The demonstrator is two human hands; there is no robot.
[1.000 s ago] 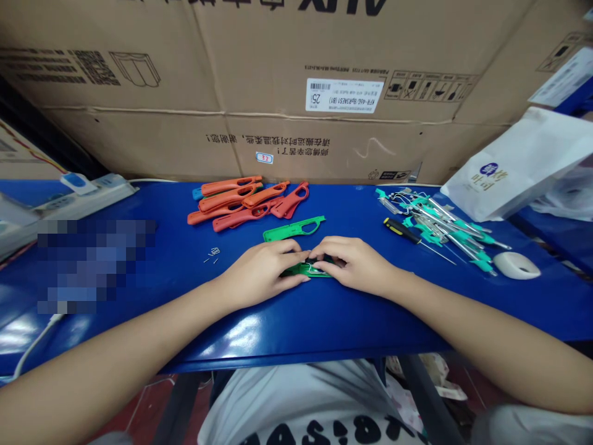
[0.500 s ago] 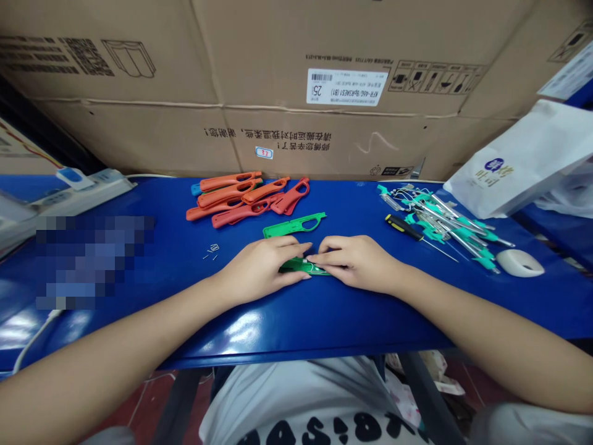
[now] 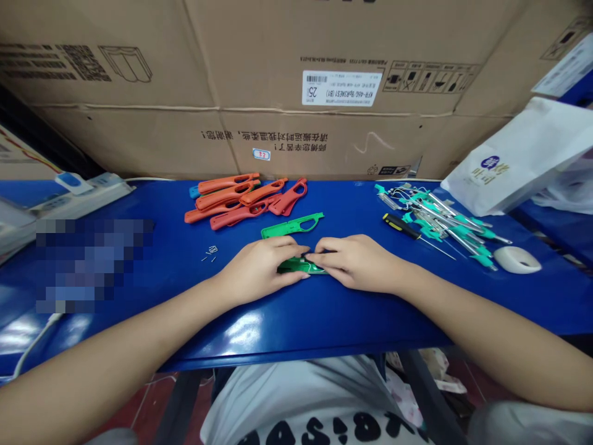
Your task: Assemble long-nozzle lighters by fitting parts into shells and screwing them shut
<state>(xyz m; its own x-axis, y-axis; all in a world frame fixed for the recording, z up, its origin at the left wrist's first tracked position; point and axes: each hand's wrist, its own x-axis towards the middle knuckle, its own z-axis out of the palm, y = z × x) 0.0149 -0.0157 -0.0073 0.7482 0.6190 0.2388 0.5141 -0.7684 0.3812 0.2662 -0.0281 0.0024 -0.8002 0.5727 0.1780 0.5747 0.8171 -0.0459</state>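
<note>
My left hand [image 3: 264, 267] is closed on the left end of a green lighter shell half [image 3: 293, 266], its thumb along the near edge and its fingers on the far side. The hollow of the shell faces up, and a thin white wire shows inside. My right hand [image 3: 359, 264] grips the right end, fingertips pressed down at the middle of the shell; any small part under them is hidden. Just beyond my hands lies another green shell half [image 3: 293, 227] with a finger loop.
Orange and red lighter shells [image 3: 231, 201] are heaped at the back. Small screws [image 3: 212, 251] lie left of my hands. To the right are a screwdriver [image 3: 402, 227], metal lighter tubes with teal parts [image 3: 445, 216], a white mouse [image 3: 517, 259] and a paper bag [image 3: 500, 161]. Cardboard [image 3: 259, 55] stands behind.
My right fingertips have shifted slightly over the shell, while both hands stay on it. The whole view has moved a little with my head.
</note>
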